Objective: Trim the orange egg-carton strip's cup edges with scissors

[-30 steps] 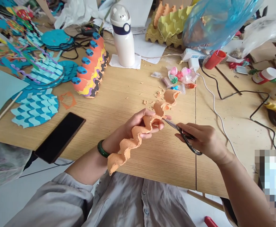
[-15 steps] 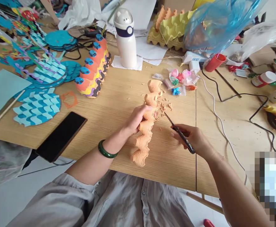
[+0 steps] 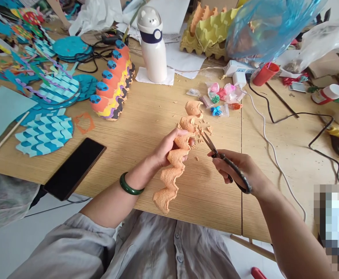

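Note:
My left hand [image 3: 169,146] is closed around the upper half of an orange egg carton strip [image 3: 175,159], a row of several bumpy cups with a ragged right edge. The strip is held tilted, its lower end toward me. My right hand [image 3: 239,170] grips black-handled scissors [image 3: 226,161], and their blades are slightly apart. The blade tips point at the strip's right edge, by the second and third cups from the far end; whether they touch it I cannot tell. Small orange scraps [image 3: 209,129] lie on the table just beyond the tips.
Left of my hands lie a black phone [image 3: 75,167] and a painted egg carton piece [image 3: 113,83]. A white bottle [image 3: 154,54] stands at the back. Small colourful packets [image 3: 224,93], a power strip [image 3: 235,69] and a white cable [image 3: 264,135] are to the right.
The egg carton strip has turned in my left hand, its near end swinging left and its cut edge facing up more. The scissors' blades have opened and moved slightly toward the strip.

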The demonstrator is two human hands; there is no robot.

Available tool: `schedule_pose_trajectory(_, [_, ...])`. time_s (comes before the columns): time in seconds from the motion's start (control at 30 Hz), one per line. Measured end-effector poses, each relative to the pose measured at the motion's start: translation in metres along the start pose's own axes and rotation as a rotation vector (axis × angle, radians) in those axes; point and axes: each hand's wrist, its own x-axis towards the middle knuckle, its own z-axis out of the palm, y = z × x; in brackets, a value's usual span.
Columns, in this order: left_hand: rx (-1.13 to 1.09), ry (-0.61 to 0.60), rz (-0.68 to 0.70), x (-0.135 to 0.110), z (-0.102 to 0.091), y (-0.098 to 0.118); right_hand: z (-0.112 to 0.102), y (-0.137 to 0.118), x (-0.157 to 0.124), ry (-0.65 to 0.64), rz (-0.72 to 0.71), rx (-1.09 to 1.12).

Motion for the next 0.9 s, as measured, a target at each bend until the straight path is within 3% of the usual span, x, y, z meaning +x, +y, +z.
schedule_pose_trajectory(0.17, [-0.004, -0.071, -0.026, -0.001, -0.002, 0.000, 0.001, -0.002, 0.002, 0.080, -0.029, -0.119])
schedule_pose_trajectory(0.33, [-0.023, -0.124, -0.056, -0.002, -0.002, -0.001, -0.002, 0.002, 0.002, 0.055, -0.061, -0.127])
schedule_pose_trajectory(0.53, [-0.066, -0.099, -0.143, -0.005, 0.004, 0.007, -0.002, 0.006, 0.001, 0.029, -0.075, -0.141])
schedule_pose_trajectory(0.73, [-0.102, -0.213, -0.179, -0.008, 0.004, 0.011, -0.007, 0.007, 0.000, 0.064, -0.163, -0.231])
schedule_pose_trajectory(0.9, [-0.043, -0.127, -0.160, -0.006, 0.004, 0.005, -0.010, 0.010, -0.005, 0.022, -0.130, -0.253])
